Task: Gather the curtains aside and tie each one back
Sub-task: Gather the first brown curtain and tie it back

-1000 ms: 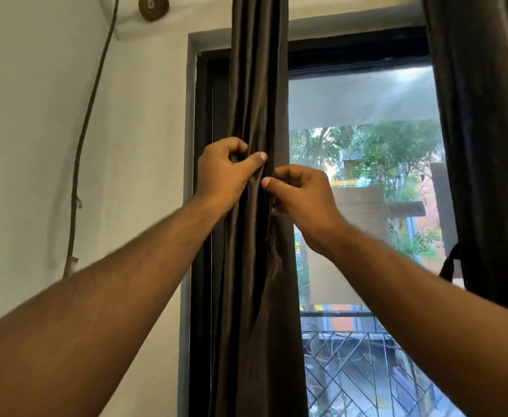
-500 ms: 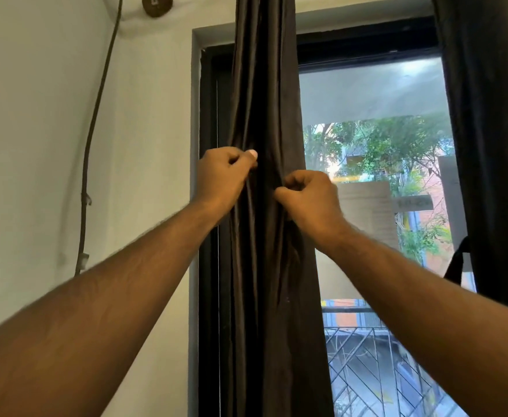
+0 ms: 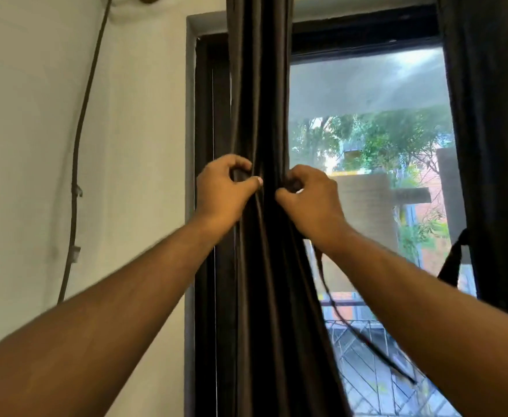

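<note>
Gathered curtain [image 3: 261, 266] bunched between left hand [image 3: 221, 192], right hand [image 3: 313, 200] grips.

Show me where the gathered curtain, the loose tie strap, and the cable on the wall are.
gathered curtain [image 3: 264, 94]: head view, on the bunched folds above the hands.
tie strap [image 3: 364, 338]: head view, on the thin dark strip hanging below the right wrist.
cable [image 3: 79, 139]: head view, on its run down the pale wall.

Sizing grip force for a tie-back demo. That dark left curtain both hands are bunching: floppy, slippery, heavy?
Likely floppy: the left curtain hangs in soft vertical folds and creases where the left hand and right hand pinch it. Possibly slippery, given its faint sheen. Probably light for its size, since fingertip pinches hold the bunch. The thin tie strap dangles limp too.
</note>
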The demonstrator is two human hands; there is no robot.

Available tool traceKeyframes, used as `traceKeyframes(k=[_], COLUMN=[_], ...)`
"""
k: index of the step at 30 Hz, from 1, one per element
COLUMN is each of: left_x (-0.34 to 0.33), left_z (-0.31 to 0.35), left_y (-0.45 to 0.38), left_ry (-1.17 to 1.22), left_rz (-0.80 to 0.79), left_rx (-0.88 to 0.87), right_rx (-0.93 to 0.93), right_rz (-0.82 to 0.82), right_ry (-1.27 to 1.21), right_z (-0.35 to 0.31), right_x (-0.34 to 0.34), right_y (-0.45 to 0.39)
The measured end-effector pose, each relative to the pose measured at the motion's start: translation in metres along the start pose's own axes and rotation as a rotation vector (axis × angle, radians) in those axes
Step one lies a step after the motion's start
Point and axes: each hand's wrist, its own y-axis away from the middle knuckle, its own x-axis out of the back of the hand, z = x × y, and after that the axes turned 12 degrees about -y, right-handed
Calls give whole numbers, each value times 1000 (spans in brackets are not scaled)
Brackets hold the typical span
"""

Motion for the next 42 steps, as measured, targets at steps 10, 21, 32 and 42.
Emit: traceKeyframes(k=[10, 21, 32, 42], left_x=[6, 16, 28, -6], left_z=[6, 2, -33, 4], left_y=[4, 1, 6, 28], left_ry=[169, 96, -24, 413], left_rz=[-44, -58, 34, 86], left_rx=[99, 71, -13, 101], right_rx=[-44, -24, -27, 50], right_rz=[-112, -48, 136, -57], right_ry=[-196, -287, -121, -240], right_z=[-12, -10, 17, -17], right_x=[-11, -20, 34, -3], right_y=[-3, 8, 6, 13])
